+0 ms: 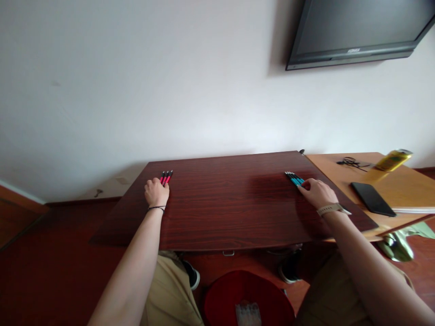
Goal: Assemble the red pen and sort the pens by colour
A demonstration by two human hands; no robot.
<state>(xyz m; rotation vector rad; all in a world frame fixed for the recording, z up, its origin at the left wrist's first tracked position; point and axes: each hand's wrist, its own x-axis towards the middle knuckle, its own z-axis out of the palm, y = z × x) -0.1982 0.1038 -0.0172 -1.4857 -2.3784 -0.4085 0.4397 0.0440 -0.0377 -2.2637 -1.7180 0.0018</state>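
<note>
My left hand (156, 192) rests on the dark wooden table (231, 203) at its far left, fingers closed over the near ends of three red pens (166, 177) that lie side by side. On the table's far right, my right hand (317, 192) covers the near ends of a bunch of blue pens (294, 178). The pen tips point away from me toward the wall. A dark band circles my left wrist and a beige watch strap my right.
A lighter wooden desk (401, 181) adjoins on the right, with a black phone (373, 198), a yellow can (393, 160) and a dark cord (351, 162). A dark screen (360, 29) hangs on the wall. A red stool (248, 296) sits below between my knees.
</note>
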